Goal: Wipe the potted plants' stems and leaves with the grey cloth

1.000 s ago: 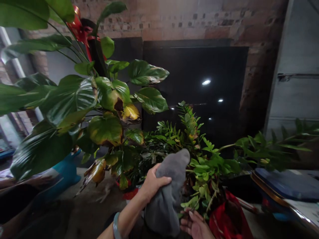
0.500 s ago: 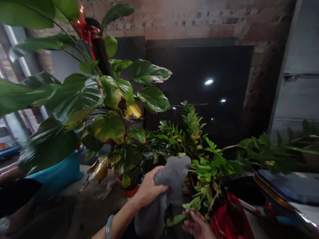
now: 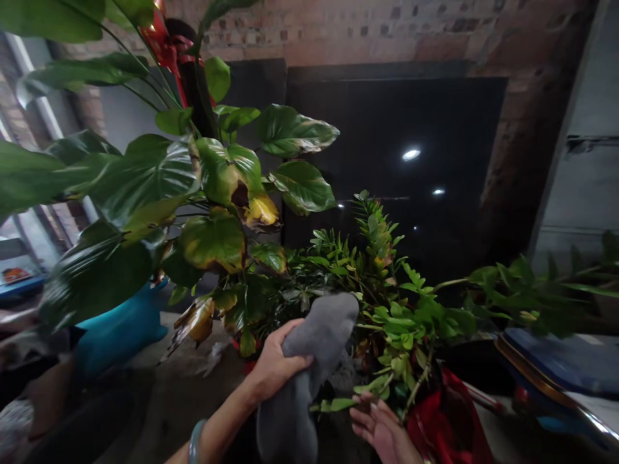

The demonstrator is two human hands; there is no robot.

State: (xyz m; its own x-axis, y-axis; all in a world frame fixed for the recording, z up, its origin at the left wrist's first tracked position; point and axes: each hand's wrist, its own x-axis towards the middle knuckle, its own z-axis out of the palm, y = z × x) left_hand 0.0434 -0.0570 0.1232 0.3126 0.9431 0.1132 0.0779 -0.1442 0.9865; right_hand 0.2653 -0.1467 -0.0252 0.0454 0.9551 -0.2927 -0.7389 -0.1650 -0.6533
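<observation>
My left hand (image 3: pixel 276 361) grips a grey cloth (image 3: pixel 333 322), its thumb across the front. The cloth's top stands up above the hand and its lower part hangs down. At the bottom, my right hand (image 3: pixel 382 428) is palm up, with curled fingers around a leafy stem (image 3: pixel 338 405) whose leaves point left. That stem belongs with a low green plant (image 3: pixel 401 322) just above. A red bag or wrapping (image 3: pixel 447 419) lies right beside the right hand.
A tall broad-leaved plant (image 3: pixel 145 174) with yellowed, browned leaves and a red ribbon (image 3: pixel 164 48) fills the left. A dark glossy panel (image 3: pixel 362 129) leans on the brick wall (image 3: pixel 348 26). A blue-lidded box (image 3: pixel 556 357) stands right. At far left, a person's arm (image 3: pixel 19 319) shows near a turquoise object (image 3: pixel 123 332).
My left hand and the cloth have shifted slightly left. My right hand has risen a little, and the leafy stem with it. The view has also shifted slightly.
</observation>
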